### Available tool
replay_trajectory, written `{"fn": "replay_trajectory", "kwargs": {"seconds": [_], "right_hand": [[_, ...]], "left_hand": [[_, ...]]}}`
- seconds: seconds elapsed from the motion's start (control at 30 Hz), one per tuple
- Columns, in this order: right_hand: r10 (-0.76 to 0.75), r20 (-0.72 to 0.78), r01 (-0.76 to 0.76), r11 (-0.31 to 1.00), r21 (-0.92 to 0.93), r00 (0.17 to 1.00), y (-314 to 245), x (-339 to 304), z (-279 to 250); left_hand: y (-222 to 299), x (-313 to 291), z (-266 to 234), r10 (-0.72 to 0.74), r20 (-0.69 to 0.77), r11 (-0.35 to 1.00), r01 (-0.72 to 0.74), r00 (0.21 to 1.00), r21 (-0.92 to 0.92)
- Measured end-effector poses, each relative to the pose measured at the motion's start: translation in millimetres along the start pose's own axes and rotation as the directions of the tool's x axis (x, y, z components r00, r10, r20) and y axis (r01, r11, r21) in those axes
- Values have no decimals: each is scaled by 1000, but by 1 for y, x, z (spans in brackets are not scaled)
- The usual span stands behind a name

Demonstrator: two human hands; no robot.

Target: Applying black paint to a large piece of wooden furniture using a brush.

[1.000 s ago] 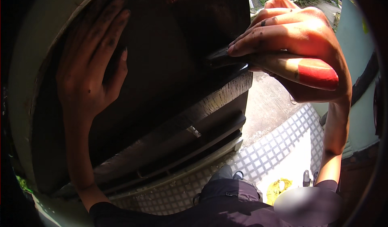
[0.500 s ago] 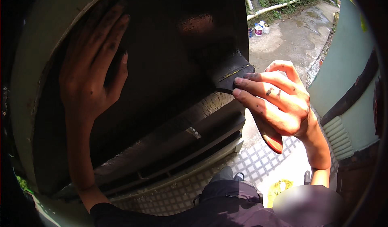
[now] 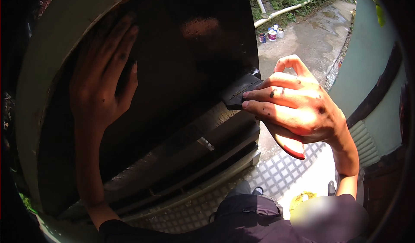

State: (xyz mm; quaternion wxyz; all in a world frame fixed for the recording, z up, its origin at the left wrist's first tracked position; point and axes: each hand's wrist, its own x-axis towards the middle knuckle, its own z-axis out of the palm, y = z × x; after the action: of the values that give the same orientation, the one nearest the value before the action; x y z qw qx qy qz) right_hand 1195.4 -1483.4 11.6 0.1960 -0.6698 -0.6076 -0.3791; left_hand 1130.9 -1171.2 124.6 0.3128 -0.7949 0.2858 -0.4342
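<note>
A paintbrush point(image 3: 242, 91) with a wide dark head and a red-tipped handle is pinched in my right hand point(image 3: 302, 100). Its bristles press against the lower right part of a large dark, glossy panel point(image 3: 173, 65), close to the panel's edge. Dark paint spots mark my fingers. On the left, my left hand point(image 3: 103, 70) lies flat on the panel with its fingers stretched out and nothing held. Along the panel's lower border runs a strip point(image 3: 225, 115) with a paler, streaked surface.
Small paint buckets point(image 3: 272, 35) stand on the concrete path beyond the panel. Below is a tiled floor point(image 3: 287, 167), with a yellow item point(image 3: 302, 198) near my feet. A pale green wall point(image 3: 367, 57) rises at the right. A white pipe point(image 3: 285, 13) lies by the plants.
My right hand has drawn the brush slightly left and down along the panel's edge, and its wrist has turned. My left hand stays flat in place. The view has shifted a little.
</note>
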Motion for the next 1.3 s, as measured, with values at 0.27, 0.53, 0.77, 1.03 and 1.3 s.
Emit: {"fn": "replay_trajectory", "kwargs": {"seconds": [0.27,0.53,0.77,1.03,1.3], "right_hand": [[-55,-322,-13,979,-204,945,-10,37,-34],[-166,-323,84,963,-255,932,-7,73,-18],[-128,-400,15,962,-274,908,-2,69,27],[115,-162,-142,976,-167,980,-48,35,20],[4,-457,-123,965,-231,890,-16,79,33]], "left_hand": [[4,-1,0,-8,4,1000,8,1000,-29],[4,-50,-32,-85,105,995,89,991,-36],[7,-92,-48,-264,325,965,248,908,90],[0,-111,-66,-295,349,955,262,889,139],[6,-140,-61,-244,325,966,259,914,-4]]}}
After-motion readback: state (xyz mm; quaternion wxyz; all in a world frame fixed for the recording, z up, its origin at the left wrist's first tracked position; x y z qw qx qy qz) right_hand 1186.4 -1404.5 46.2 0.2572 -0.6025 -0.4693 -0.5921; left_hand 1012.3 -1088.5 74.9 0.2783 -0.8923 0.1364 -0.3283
